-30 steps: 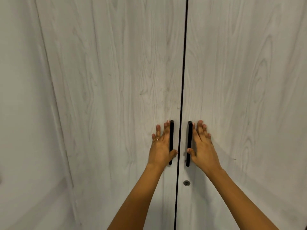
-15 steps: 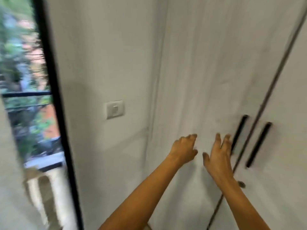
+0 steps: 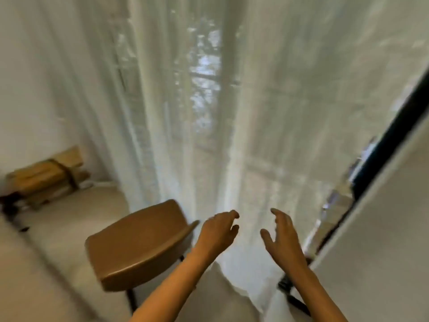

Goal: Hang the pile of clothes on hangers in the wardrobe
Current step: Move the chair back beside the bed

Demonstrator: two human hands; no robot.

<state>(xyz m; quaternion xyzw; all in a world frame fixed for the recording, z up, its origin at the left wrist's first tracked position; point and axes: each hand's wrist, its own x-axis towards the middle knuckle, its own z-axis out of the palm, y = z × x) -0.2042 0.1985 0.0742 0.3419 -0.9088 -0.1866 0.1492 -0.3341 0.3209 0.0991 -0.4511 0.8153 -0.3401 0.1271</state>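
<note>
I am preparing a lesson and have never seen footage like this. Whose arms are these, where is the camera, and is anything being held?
There is no machine here. A person wears a wide-angle camera on the head, looking forward and down, so the two bare arms coming in from the bottom edge are their own. The left hand and right hand are in the air with loosely spread fingers, and neither holds anything. Beyond them hangs a sheer white curtain. A brown chair stands to the left, with cardboard boxes by the far wall. The picture is blurred. No clothes, hangers or wardrobe show in it.
</note>
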